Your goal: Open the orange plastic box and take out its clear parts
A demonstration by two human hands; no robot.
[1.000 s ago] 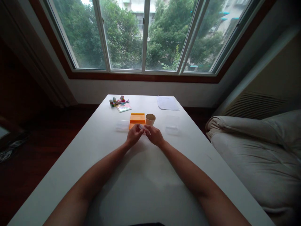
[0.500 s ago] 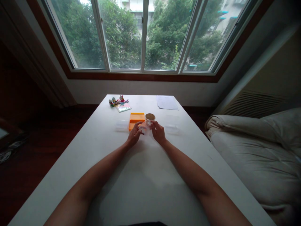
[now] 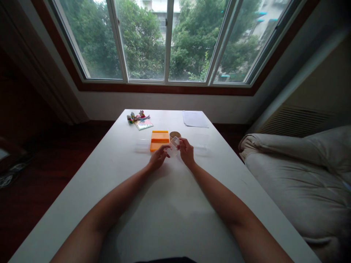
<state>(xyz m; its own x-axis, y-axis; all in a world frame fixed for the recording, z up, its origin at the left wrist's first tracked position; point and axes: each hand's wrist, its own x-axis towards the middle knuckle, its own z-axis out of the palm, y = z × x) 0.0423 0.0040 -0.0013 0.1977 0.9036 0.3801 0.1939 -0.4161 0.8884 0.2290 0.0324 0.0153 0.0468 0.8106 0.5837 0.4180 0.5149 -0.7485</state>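
Observation:
Between my two hands, above the white table (image 3: pixel 153 204), is a small clear plastic box (image 3: pixel 174 142), tilted and see-through. My right hand (image 3: pixel 187 151) pinches its right side between thumb and fingers. Curved fingers of my left hand (image 3: pixel 159 157) reach the lower left edge of the clear plastic, thumb below and index finger above. Whether the clear plastic is one piece or a box with a separate lid cannot be made out. Just behind the hands stand an orange open case (image 3: pixel 159 136) and a round brown cup (image 3: pixel 174 135).
Clear plastic containers lie on both sides, one at left (image 3: pixel 142 145) and one at right (image 3: pixel 201 149). Farther back are small colourful figurines (image 3: pixel 134 117), a card packet (image 3: pixel 144 125) and paper sheets (image 3: pixel 195 119). A padded sofa (image 3: pixel 296 175) stands beyond the table's right edge.
The clear box has turned and tipped up in my right hand, showing its square end. My left fingers have spread slightly and shifted on the plastic. Things on the table stay put.

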